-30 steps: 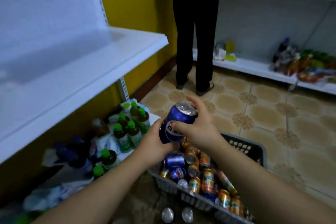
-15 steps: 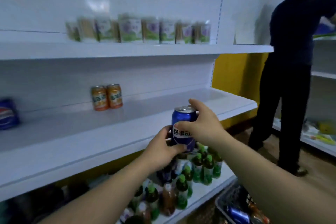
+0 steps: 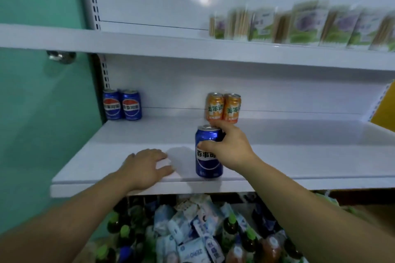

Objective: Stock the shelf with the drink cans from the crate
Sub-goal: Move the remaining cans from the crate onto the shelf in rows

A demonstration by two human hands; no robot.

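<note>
My right hand (image 3: 228, 149) is wrapped round the blue can (image 3: 208, 156), fingers over its upper half and thumb across the label, gripping high so the base is free to meet the board flat. The can is upright near the front lip of the middle shelf (image 3: 310, 156), and as far as I can judge its bottom is already down on the surface. My left hand (image 3: 145, 166) holds nothing: it lies palm down just beside the can with the fingers spread, I'd say to steady me while I lean in. At the back left corner stand two blue cans (image 3: 121, 105) of the same kind, touching each other, and further right two orange cans (image 3: 223, 108) stand as a pair against the back panel, so the sorting goes by colour. That tells me this can belongs with the blue pair, well apart from where it stands now, and the open board between leaves room to slide it there. The upper shelf (image 3: 149, 42) carries a blurred row of packets (image 3: 299, 25); green-capped bottles (image 3: 230, 224) crowd the space below. The crate is out of sight
</note>
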